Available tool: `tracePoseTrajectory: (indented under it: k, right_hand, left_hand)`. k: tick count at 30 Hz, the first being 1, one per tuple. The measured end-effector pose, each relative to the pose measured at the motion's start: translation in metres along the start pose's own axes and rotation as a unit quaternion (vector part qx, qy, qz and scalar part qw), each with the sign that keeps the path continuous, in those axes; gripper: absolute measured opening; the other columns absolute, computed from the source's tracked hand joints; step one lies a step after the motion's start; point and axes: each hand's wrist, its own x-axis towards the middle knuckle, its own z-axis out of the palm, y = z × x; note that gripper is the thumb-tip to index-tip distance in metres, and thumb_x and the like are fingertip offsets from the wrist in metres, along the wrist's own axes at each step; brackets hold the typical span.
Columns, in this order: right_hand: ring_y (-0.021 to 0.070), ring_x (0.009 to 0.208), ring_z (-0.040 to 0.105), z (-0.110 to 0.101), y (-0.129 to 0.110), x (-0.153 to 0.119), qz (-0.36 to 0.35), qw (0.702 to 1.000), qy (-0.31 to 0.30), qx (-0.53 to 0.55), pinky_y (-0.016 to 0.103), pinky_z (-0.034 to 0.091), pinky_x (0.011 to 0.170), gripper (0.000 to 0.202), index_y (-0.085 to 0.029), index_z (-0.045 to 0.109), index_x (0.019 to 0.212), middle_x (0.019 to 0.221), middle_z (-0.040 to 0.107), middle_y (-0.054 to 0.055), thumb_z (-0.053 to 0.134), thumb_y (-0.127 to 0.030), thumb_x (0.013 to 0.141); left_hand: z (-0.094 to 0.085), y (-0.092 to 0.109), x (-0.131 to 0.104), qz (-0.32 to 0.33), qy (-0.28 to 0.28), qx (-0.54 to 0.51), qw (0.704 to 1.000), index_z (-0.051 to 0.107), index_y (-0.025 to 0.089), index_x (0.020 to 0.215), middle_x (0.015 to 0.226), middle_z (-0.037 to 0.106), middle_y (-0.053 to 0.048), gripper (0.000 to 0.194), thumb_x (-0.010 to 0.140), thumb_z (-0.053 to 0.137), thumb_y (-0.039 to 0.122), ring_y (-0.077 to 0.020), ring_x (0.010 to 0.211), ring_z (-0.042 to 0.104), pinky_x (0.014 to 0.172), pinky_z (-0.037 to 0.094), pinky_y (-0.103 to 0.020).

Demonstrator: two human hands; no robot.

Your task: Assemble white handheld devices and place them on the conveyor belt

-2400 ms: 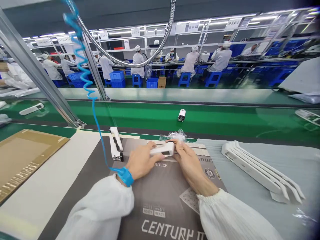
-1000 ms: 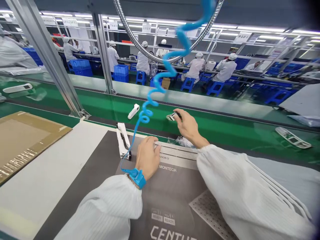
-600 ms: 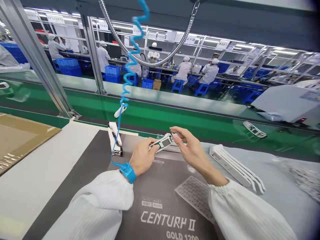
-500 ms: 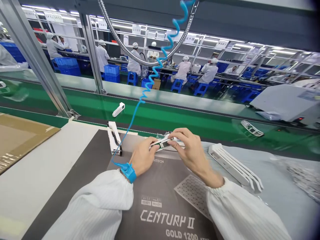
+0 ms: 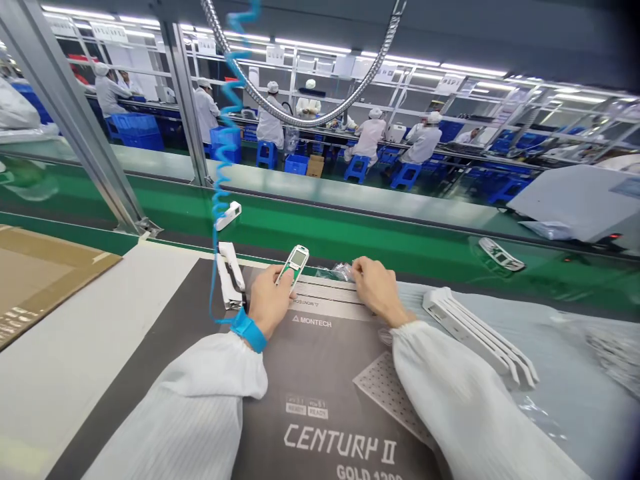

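My left hand (image 5: 270, 300), with a blue strap (image 5: 250, 330) on its wrist, is closed on a slim white handheld device (image 5: 299, 259). A small grey screen and green circuit board show on the device's upper face. My right hand (image 5: 376, 287) is beside a crumpled clear plastic bag (image 5: 340, 271) at the far edge of the printed cardboard (image 5: 320, 373). Its fingers are curled down, and whatever is between them is hidden. White casing parts (image 5: 230, 275) stand just left of my left hand.
A stack of long white covers (image 5: 475, 333) lies at right on a pale blue sheet. On the green conveyor (image 5: 350, 243) are a white part (image 5: 229, 216) and a white frame (image 5: 501, 255). A coiled blue cord (image 5: 223, 167) hangs at left; people work behind.
My hands have moved apart. The left has carried the device leftward and turned it screen-up; the right has let go of it and sits by the plastic bag. The coiled cord has swung left.
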Motion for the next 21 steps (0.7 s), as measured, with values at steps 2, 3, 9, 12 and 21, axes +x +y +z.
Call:
tracePoseTrajectory:
  k: [2,3,9,12,21]
  right_hand:
    - [0.0224,0.088,0.056,0.005,0.011,0.006,0.012,0.999,-0.019,-0.030,0.032,0.027,0.072,0.011,-0.020,0.058,0.083,0.089,0.069,0.004,0.049,-0.021,0.089]
    - [0.0228,0.093,0.056,0.005,0.015,0.005,0.002,0.999,-0.015,-0.035,0.033,0.028,0.074,0.009,-0.021,0.060,0.089,0.096,0.069,0.004,0.051,-0.022,0.089]
    - [0.0238,0.095,0.059,-0.044,0.058,-0.035,0.032,0.986,0.023,-0.164,0.035,0.031,0.075,0.020,-0.022,0.065,0.091,0.100,0.068,0.006,0.050,-0.034,0.092]
    - [0.0265,0.093,0.059,-0.069,0.093,-0.065,0.078,0.948,-0.004,-0.308,0.037,0.030,0.073,0.021,-0.019,0.066,0.081,0.091,0.066,0.009,0.050,-0.028,0.092]
    - [0.0270,0.096,0.061,-0.073,0.113,-0.094,0.078,0.931,-0.017,-0.356,0.036,0.037,0.072,0.018,-0.018,0.062,0.096,0.101,0.069,0.011,0.046,-0.025,0.096]
  left_hand:
    - [0.001,0.000,0.001,-0.017,-0.006,-0.053,0.998,0.064,0.014,0.098,0.084,0.069,-0.006,0.025,0.086,0.058,0.035,-0.0152,0.059,0.063,0.056,0.050,-0.027]
    - [0.001,0.001,0.000,-0.022,-0.007,-0.070,0.997,0.064,0.014,0.097,0.080,0.068,-0.005,0.026,0.084,0.060,0.036,-0.0153,0.060,0.063,0.056,0.050,-0.027]
    - [-0.001,0.010,-0.004,-0.026,-0.004,-0.118,0.993,0.065,0.014,0.095,0.070,0.064,-0.001,0.035,0.078,0.068,0.045,-0.0132,0.062,0.060,0.057,0.048,-0.024]
    - [0.000,0.013,-0.008,-0.022,-0.020,-0.137,0.990,0.063,0.014,0.095,0.069,0.061,0.001,0.036,0.075,0.072,0.043,-0.0111,0.062,0.057,0.057,0.046,-0.023]
    - [0.004,0.017,-0.015,-0.054,-0.074,-0.181,0.979,0.057,0.016,0.101,0.096,0.070,-0.006,0.031,0.078,0.070,0.033,-0.0084,0.061,0.058,0.059,0.048,-0.025]
